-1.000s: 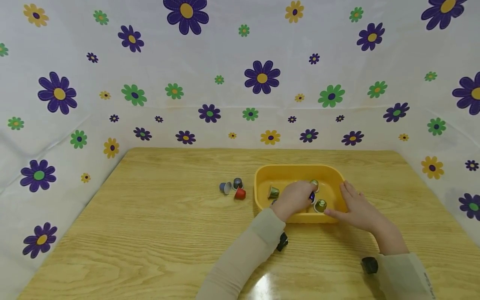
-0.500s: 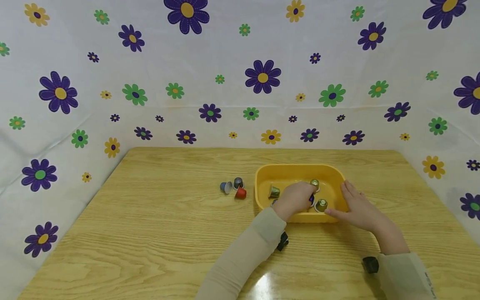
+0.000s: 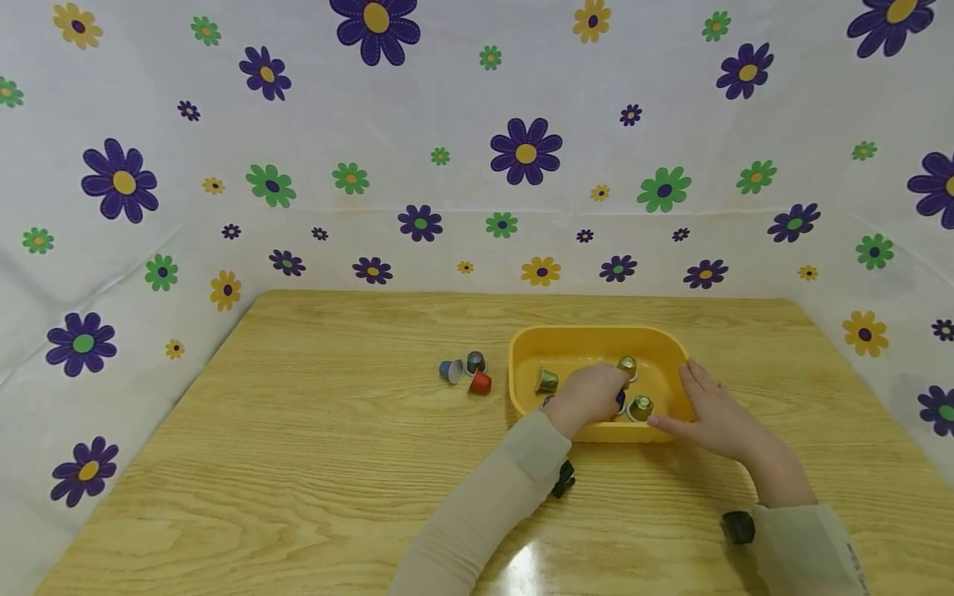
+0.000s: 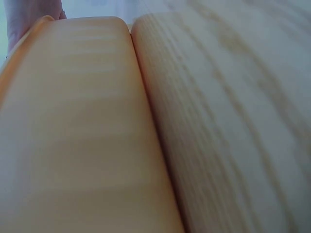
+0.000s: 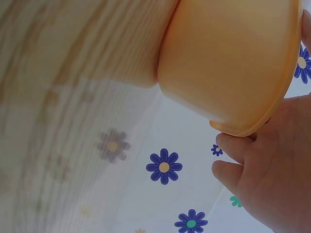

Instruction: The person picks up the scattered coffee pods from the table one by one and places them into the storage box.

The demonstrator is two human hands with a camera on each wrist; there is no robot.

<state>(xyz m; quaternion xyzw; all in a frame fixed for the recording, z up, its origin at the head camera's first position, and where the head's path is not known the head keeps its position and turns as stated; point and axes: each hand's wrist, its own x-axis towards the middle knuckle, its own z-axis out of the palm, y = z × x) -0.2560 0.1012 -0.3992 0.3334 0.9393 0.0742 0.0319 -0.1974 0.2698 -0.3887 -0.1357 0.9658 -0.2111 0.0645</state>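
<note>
A yellow tub [image 3: 596, 333] stands on the table with several coffee capsules inside. My left hand [image 3: 592, 391] reaches down into it from the front left, fingers bent around a dark blue coffee capsule [image 3: 620, 401] that it partly hides. A green capsule [image 3: 628, 367] lies just beyond the fingertips, and another green capsule [image 3: 641, 407] sits upright to their right. Left of the hand a third green capsule [image 3: 547, 381] lies on its side. My right hand [image 3: 719, 420] grips the tub's front right corner, thumb at the front rim and fingers along the right side.
Left of the tub, a blue capsule [image 3: 450, 371], a dark grey capsule [image 3: 475, 362] and a red capsule [image 3: 480, 382] lie close together on the wooden table [image 3: 298, 463]. A white flowered cloth [image 3: 447, 108] rises behind the table and along both sides.
</note>
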